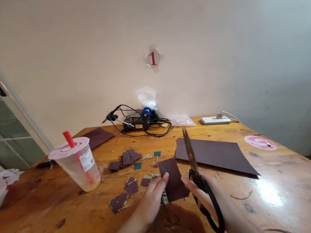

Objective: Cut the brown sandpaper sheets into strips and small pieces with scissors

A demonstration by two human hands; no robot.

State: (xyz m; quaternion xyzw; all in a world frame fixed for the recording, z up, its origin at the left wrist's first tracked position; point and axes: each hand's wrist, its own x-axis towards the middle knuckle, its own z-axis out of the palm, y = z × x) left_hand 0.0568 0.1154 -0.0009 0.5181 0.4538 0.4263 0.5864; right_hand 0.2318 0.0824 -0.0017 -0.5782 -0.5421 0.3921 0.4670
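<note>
**Two hands hold a brown piece and a pair of scissors above a wooden table**

At the centre is the brown piece [173,178], a thin, flat rectangle, the landmark for everything here. It is held above the table [296,197], over scattered scraps. The left hand [154,196] pinches its left edge, thumb on top. Just right of the piece, the right hand [217,190] grips the black-handled scissors [190,153], blades pointing away from the person. The blades look closed or nearly so, though the angle makes that uncertain; whether the right fingertips touch the piece cannot be told either.

Beyond the piece and to its right lies a large brown sheet [211,153]. Beyond it to the left is a cluster of small brown cut pieces [126,158]; farther left stands a lidded cup [75,166] with a red straw.

For good scissor work, the piece should be kept flat and taut, the left thumb well back from the blade path. Long, even strokes from deep in the blades would likely leave a straighter edge than short snips, and turning the piece is probably steadier than twisting the wrist.
</note>
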